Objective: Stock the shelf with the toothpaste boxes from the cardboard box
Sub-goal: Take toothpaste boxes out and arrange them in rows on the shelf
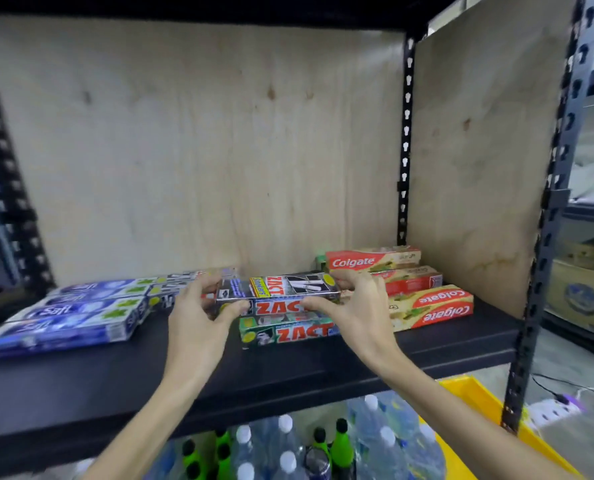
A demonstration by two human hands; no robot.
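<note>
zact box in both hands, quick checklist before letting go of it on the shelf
1. Grip on both ends: ok. The left hand and right hand each hold an end of the black Zact box.
2. Support underneath: ok. It sits over another Zact box, with a green Zact box in front.
3. Squared up with the box below: cannot tell, the hands cover both ends.
4. Clearance to the right: not ok. The right hand's fingers crowd against the Colgate boxes.
5. Clearance to the left: cannot tell. The left hand hides the gap to the blue Safi boxes.
6. Headroom above the stack: ok, open up to the plywood back panel.
</note>
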